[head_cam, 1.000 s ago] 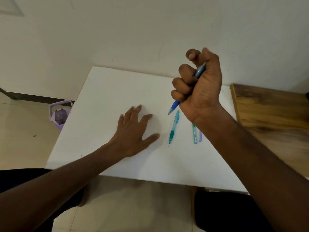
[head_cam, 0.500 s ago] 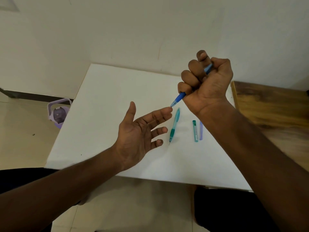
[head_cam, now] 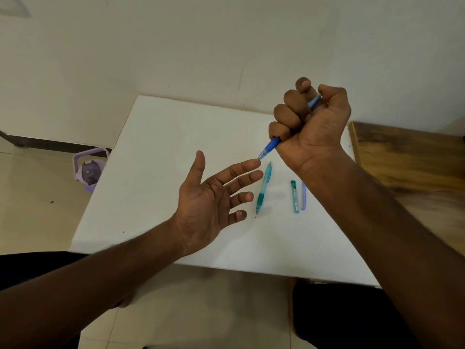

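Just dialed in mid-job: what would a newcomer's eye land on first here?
The right hand, raised above the white table, fists a blue mechanical pencil whose tip appears to touch the index fingertip of the open, palm-up left hand. On the table lie a teal mechanical pencil, a teal case and a purple case.
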Demonstrator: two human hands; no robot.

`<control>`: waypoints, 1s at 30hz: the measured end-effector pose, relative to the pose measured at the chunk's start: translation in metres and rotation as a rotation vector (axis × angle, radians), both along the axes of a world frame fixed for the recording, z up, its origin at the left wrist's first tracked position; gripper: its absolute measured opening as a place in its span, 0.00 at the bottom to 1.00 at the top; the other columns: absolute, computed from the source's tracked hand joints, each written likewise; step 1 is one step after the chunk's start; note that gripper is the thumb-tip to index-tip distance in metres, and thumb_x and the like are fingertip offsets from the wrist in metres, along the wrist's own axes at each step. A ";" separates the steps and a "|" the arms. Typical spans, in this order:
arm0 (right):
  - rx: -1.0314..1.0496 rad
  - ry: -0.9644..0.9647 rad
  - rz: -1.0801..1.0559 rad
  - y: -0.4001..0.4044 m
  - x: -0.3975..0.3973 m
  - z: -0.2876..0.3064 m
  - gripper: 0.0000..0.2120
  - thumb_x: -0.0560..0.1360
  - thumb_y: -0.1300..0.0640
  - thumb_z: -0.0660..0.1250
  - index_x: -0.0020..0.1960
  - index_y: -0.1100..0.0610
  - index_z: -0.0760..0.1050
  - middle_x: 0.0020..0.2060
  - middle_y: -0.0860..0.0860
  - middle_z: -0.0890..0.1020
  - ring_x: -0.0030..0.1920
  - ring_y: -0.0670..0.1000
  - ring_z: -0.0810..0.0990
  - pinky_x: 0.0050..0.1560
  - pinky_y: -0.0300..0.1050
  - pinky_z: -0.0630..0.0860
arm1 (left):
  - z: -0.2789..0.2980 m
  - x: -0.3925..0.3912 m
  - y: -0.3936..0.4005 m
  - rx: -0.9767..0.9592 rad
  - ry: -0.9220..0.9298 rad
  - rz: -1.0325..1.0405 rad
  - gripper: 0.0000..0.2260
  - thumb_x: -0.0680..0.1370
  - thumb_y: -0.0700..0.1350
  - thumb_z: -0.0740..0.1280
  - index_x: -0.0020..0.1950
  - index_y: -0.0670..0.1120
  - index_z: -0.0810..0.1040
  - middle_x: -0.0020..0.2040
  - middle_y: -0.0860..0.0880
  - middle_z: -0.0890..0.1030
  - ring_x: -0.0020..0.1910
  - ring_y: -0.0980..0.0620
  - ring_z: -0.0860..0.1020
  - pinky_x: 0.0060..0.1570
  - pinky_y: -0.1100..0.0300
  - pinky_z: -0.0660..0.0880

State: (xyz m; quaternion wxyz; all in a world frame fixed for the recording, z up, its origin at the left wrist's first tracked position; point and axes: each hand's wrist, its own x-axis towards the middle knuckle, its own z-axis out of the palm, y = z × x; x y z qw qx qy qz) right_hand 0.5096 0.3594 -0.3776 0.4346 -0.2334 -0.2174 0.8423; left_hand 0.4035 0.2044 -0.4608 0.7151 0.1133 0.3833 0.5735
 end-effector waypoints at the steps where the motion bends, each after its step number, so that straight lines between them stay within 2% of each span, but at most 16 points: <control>1: -0.003 0.001 0.001 0.000 0.000 0.000 0.17 0.82 0.50 0.49 0.42 0.55 0.70 0.23 0.47 0.63 0.22 0.45 0.58 0.25 0.33 0.58 | 0.000 0.000 0.000 0.002 -0.003 -0.002 0.42 0.79 0.76 0.43 0.65 0.53 0.87 0.63 0.49 0.86 0.46 0.52 0.84 0.43 0.56 0.76; 11: -0.008 -0.005 -0.013 0.002 0.004 -0.003 0.15 0.82 0.52 0.49 0.41 0.54 0.69 0.23 0.46 0.63 0.24 0.46 0.54 0.25 0.34 0.58 | 0.001 0.003 0.001 0.016 -0.005 -0.028 0.42 0.79 0.76 0.42 0.63 0.53 0.88 0.63 0.49 0.86 0.46 0.53 0.83 0.42 0.58 0.77; 15: -0.039 -0.008 -0.016 0.002 0.005 -0.004 0.16 0.82 0.51 0.49 0.42 0.55 0.70 0.23 0.46 0.63 0.21 0.45 0.58 0.23 0.33 0.58 | 0.000 0.003 0.001 0.023 -0.026 -0.029 0.43 0.78 0.77 0.42 0.62 0.53 0.88 0.62 0.49 0.87 0.46 0.52 0.82 0.42 0.58 0.77; 19: -0.035 -0.020 -0.017 0.001 0.002 -0.004 0.16 0.82 0.50 0.49 0.42 0.55 0.70 0.23 0.47 0.63 0.21 0.45 0.58 0.24 0.34 0.58 | -0.003 -0.001 0.000 0.028 -0.011 -0.040 0.44 0.78 0.77 0.42 0.63 0.53 0.88 0.62 0.49 0.87 0.45 0.53 0.83 0.42 0.58 0.77; 21: -0.053 -0.039 0.004 0.002 0.002 -0.004 0.20 0.82 0.44 0.50 0.43 0.55 0.71 0.24 0.47 0.63 0.22 0.45 0.58 0.24 0.34 0.57 | -0.001 -0.003 0.003 -0.011 0.132 -0.046 0.41 0.80 0.76 0.43 0.61 0.54 0.89 0.61 0.50 0.87 0.45 0.53 0.83 0.44 0.56 0.77; 22: -0.067 -0.064 0.022 0.003 0.002 -0.004 0.21 0.81 0.42 0.50 0.42 0.55 0.71 0.25 0.47 0.63 0.23 0.45 0.57 0.24 0.35 0.56 | 0.001 -0.005 0.006 -0.046 0.290 -0.040 0.37 0.82 0.73 0.45 0.60 0.55 0.89 0.60 0.52 0.88 0.46 0.53 0.82 0.46 0.55 0.76; 24: -0.097 -0.146 0.056 0.004 0.000 -0.006 0.17 0.80 0.45 0.52 0.40 0.54 0.69 0.26 0.47 0.63 0.23 0.45 0.57 0.24 0.36 0.56 | 0.006 -0.011 0.012 -0.066 0.706 -0.008 0.25 0.85 0.67 0.54 0.57 0.58 0.89 0.55 0.57 0.89 0.48 0.56 0.82 0.47 0.59 0.76; 26: -0.124 -0.277 0.075 0.003 -0.006 -0.010 0.14 0.80 0.53 0.54 0.38 0.54 0.68 0.27 0.47 0.64 0.22 0.45 0.59 0.23 0.37 0.57 | 0.010 -0.022 0.019 0.020 1.002 0.038 0.16 0.86 0.61 0.62 0.56 0.58 0.88 0.51 0.62 0.88 0.46 0.63 0.83 0.41 0.71 0.75; 28: -0.121 -0.423 0.070 -0.002 -0.012 -0.016 0.12 0.80 0.59 0.55 0.38 0.56 0.69 0.26 0.48 0.67 0.21 0.45 0.62 0.23 0.37 0.60 | 0.020 -0.033 0.026 0.074 1.116 0.002 0.14 0.84 0.61 0.65 0.55 0.58 0.88 0.50 0.63 0.88 0.46 0.66 0.83 0.37 0.76 0.74; 30: -0.116 -0.522 0.062 -0.008 -0.018 -0.023 0.12 0.81 0.61 0.56 0.40 0.58 0.71 0.25 0.50 0.71 0.22 0.46 0.67 0.24 0.37 0.66 | 0.027 -0.039 0.033 0.086 1.148 -0.104 0.15 0.81 0.65 0.66 0.53 0.59 0.88 0.49 0.63 0.88 0.47 0.65 0.84 0.39 0.73 0.75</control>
